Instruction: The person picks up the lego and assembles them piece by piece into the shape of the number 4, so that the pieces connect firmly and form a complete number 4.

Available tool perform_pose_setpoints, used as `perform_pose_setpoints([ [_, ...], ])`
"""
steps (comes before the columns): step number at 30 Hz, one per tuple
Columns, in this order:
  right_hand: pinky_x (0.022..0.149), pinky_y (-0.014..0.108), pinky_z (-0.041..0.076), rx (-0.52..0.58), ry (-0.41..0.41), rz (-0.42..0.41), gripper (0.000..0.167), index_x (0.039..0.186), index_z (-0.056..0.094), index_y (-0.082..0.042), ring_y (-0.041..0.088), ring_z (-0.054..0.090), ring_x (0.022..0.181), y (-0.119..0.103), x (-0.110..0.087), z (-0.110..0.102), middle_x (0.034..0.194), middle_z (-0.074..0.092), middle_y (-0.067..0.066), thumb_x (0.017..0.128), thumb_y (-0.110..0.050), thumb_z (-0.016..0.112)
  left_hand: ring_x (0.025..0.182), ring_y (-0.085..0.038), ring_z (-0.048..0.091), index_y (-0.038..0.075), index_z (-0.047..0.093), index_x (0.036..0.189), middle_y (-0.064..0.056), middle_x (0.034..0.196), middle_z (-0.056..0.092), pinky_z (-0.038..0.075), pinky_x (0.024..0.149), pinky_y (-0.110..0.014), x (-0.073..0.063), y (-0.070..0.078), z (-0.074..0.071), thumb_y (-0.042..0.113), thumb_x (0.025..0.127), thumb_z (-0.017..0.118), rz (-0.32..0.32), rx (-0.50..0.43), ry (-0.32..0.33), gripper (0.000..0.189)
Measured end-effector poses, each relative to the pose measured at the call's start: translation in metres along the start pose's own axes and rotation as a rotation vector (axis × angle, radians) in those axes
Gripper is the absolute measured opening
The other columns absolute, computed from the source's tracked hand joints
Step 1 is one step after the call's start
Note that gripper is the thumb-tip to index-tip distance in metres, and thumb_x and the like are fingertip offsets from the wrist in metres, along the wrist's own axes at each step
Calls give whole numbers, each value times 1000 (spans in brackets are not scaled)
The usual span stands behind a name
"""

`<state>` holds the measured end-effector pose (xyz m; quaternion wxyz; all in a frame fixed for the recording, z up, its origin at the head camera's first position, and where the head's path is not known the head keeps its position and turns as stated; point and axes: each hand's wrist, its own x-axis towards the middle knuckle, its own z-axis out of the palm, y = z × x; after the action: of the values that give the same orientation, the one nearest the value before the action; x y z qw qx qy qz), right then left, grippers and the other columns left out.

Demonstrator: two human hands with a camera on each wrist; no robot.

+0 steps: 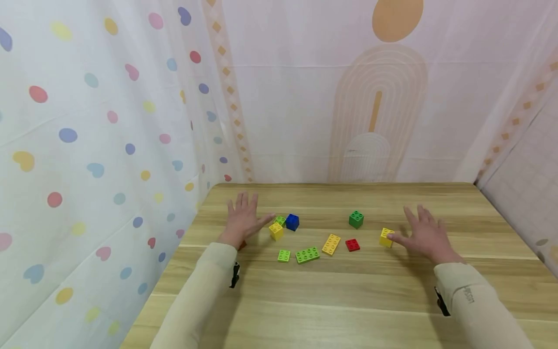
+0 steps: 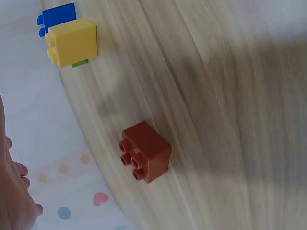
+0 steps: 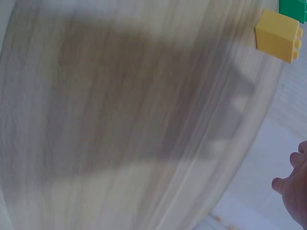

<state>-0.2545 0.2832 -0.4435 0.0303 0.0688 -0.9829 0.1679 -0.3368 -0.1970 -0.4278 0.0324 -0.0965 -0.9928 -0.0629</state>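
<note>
My left hand (image 1: 241,223) is spread with straight fingers above the left part of the table. Under its wrist sits a reddish-brown toy brick (image 2: 146,151), mostly hidden in the head view. Just right of the thumb are a yellow brick (image 1: 276,231), a blue brick (image 1: 292,222) and a light green brick (image 1: 280,220) partly behind the yellow one. Over on the right, my other hand (image 1: 427,237) is also spread, holding nothing. Its thumb overlaps another yellow brick (image 1: 385,237) in the head view; the right wrist view shows this brick (image 3: 277,36) apart from the fingers.
Between the hands lie a dark green brick (image 1: 356,219), a flat red brick (image 1: 352,245), an orange-yellow brick (image 1: 331,244), a long lime brick (image 1: 307,255) and a small lime brick (image 1: 284,256). The wooden table (image 1: 340,305) meets a patterned curtain (image 1: 283,121) at its back edge.
</note>
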Motion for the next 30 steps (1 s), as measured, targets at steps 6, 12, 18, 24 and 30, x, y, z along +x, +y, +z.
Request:
perform_pose_setpoints([
  [6, 104, 75, 10, 49, -21, 7, 107, 153, 21, 8, 63, 14, 134, -4, 0, 7, 150, 9, 44, 87, -68, 59, 148, -42, 7, 5, 18, 158, -28, 160, 11, 5, 113, -65, -2, 4, 3, 75, 91, 43, 2, -58, 15, 101],
  [12, 103, 74, 17, 51, -12, -3, 105, 151, 25, 9, 65, 20, 131, -6, 1, 15, 149, 15, 45, 87, -66, 62, 147, -43, 13, 4, 20, 157, -27, 159, 15, 13, 114, -63, -4, 8, 4, 70, 90, 51, -8, -167, 19, 99],
  [18, 100, 72, 27, 104, -7, -16, 102, 150, 26, 11, 63, 26, 130, -8, 1, 22, 146, 23, 45, 88, -61, 64, 145, -45, 16, 4, 19, 157, -28, 159, 17, 20, 113, -60, -4, 9, 11, 64, 91, 58, -36, -302, 6, 99],
  [24, 101, 71, 29, 190, -31, 4, 99, 149, 27, 13, 61, 30, 130, -9, 0, 28, 144, 29, 44, 90, -57, 65, 144, -46, 20, 3, 16, 158, -29, 159, 16, 24, 111, -60, -7, 13, 15, 57, 91, 65, -65, -474, -13, 98],
  [30, 102, 68, 29, 254, -27, 39, 95, 148, 30, 13, 59, 31, 130, -7, 1, 35, 144, 32, 42, 91, -54, 66, 142, -46, 25, 4, 20, 157, -28, 157, 21, 26, 110, -60, -10, 18, 19, 48, 90, 70, -99, -568, -17, 95],
])
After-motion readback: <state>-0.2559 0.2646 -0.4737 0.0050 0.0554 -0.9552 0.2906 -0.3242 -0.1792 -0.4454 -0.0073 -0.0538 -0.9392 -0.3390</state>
